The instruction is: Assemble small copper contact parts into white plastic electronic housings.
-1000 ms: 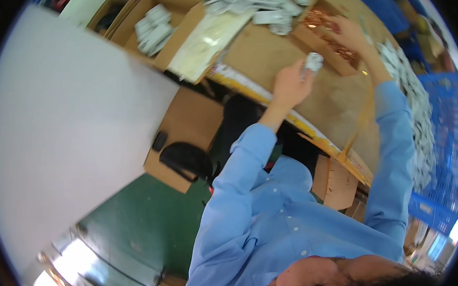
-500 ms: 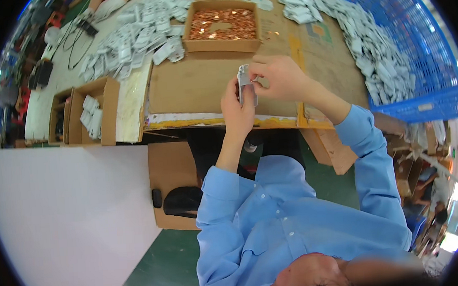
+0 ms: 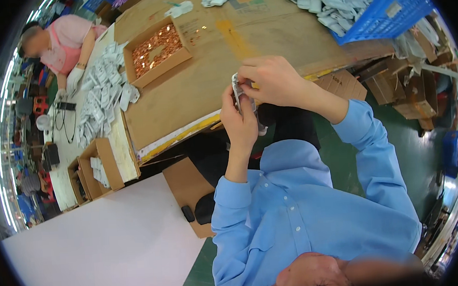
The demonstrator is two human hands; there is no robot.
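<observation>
My left hand [image 3: 240, 124] is wrapped around a small white plastic casing [image 3: 235, 87], held upright over the near edge of the table. The thumb and fingers of my right hand [image 3: 273, 78] are pinched together at the casing's upper part; whatever they may hold is hidden. Beyond my hands, to the left, a shallow cardboard box [image 3: 163, 71] holds many small copper-coloured pieces [image 3: 155, 45]. Similar white casings [image 3: 100, 90] lie heaped left of that box.
More casings [image 3: 330, 0] spill beside a blue plastic basket [image 3: 389, 18] at the far right. Cardboard covers the table [image 3: 199, 84]. An open carton [image 3: 109, 163] with white parts stands at the left edge. A co-worker in pink with white gloves [image 3: 73, 81] leans at the far left.
The view has turned, so the table appears tilted and its things sit farther left; the co-worker has come further into sight. My hands remain together at the casing, which now shows more edge-on.
</observation>
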